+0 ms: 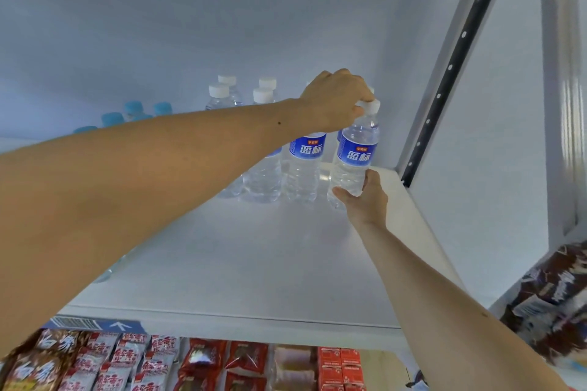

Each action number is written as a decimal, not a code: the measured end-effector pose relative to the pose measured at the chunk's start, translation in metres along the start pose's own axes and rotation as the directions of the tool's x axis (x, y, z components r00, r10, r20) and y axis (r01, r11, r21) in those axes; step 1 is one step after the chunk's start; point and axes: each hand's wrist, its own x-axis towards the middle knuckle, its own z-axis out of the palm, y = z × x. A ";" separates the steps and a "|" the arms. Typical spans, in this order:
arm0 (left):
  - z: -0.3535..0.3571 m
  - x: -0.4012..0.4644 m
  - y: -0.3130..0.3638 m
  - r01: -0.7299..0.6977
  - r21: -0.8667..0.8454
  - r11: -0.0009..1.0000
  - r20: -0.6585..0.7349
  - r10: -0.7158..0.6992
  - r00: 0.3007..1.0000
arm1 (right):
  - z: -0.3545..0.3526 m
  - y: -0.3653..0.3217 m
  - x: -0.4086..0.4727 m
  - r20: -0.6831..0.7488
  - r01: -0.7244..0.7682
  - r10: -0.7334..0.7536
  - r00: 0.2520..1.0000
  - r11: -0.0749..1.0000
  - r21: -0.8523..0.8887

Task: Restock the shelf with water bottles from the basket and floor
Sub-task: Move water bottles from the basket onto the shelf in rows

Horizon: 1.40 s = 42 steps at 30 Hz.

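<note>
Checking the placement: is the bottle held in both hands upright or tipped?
Slightly tipped. The bottle leans, cap toward the right; the left hand pinches its cap, the right hand grips its base at the shelf.

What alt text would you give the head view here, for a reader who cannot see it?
Two bare hands set a water bottle at the right end of a white shelf: the left hand pinches its white cap, the right hand grips its base. More bottles stand to its left; snack packets fill the shelf below.
</note>
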 end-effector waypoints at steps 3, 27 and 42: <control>0.002 0.002 0.000 0.010 0.013 1.000 0.002 -0.010 1.000 | 0.001 0.001 0.003 0.001 -0.009 0.009 1.000 1.000 0.004; 0.016 -0.076 0.024 0.090 -0.059 0.994 -0.244 -0.102 0.964 | -0.023 0.004 -0.066 -0.065 -0.010 0.002 0.998 0.992 -0.126; 0.072 -0.270 0.037 0.052 -0.285 0.957 -0.209 -0.115 0.971 | -0.011 0.002 -0.230 -0.289 0.119 -0.148 0.946 0.986 -0.115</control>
